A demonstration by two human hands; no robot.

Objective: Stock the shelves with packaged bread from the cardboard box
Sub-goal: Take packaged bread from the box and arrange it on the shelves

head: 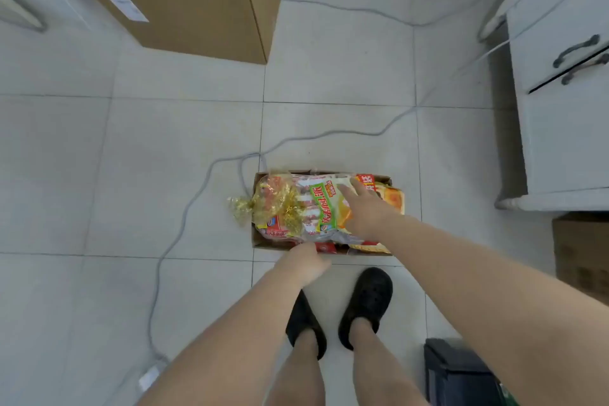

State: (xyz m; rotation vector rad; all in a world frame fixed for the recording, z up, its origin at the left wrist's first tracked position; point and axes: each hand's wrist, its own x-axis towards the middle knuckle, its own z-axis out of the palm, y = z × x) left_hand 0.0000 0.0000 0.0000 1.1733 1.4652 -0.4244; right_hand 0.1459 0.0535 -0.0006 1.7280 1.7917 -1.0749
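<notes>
- Far off to the left of my left hand, up top: a big closed cardboard carton point(184, 0) w/ a white label, standing on the tile floor point(131, 158).
- A grey cable point(184, 217) snakes over the tiles, left of both hands, running up past the far edge of the low box and on twd the cabinet.
- Left hand point(304, 262): at the near edge of the cardboard box point(260, 242), fingers curled down at the rim. Looks like it pinches the clear wrapper edge there, but motion blur means I can't tell for sure.
- Just ahead of the left hand, inside the box: clear-bagged bread point(283, 208) w/ red print, its neck tied off w/ a gold twist point(244, 206) that hangs over the box's left side.
- Btwn the two hands, lying on top: bread pack w/ green label point(324, 204), yellow-white wrapper.
- Right hand point(365, 211): reaching in from the right, fingers out nearly straight and spread, palm down flat on the green-label pack. Not gripping anything.
- Past the right hand's far side: more packs, orange and red point(393, 198), partly hidden under my wrist.
- Below both hands: my feet in black shoes point(365, 303) on the tiles.
- Well to the right of the right hand: white cabinet point(560, 128) w/ dark handles; a dark bin point(458, 372) lower down.
</notes>
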